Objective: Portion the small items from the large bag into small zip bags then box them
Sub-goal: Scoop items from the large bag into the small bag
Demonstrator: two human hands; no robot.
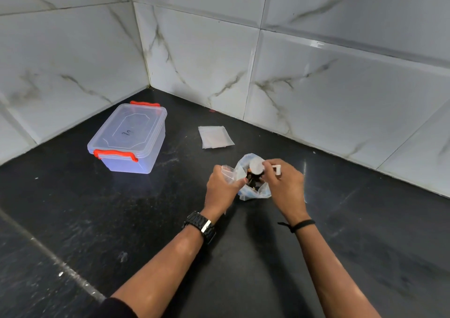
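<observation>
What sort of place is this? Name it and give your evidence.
Probably a home kitchen corner: a black stone countertop meets marble-look tiled walls, with a clear lidded storage box standing on it.

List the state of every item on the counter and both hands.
Box: lid on, red latches down.
Spare zip bags: flat, stacked, untouched.
Large bag: open, dark items inside.
Left hand: pinching a small zip bag.
Right hand: holding a white scoop.

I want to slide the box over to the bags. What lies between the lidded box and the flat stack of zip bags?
Head view: only bare black counter between box and zip bags.
</observation>
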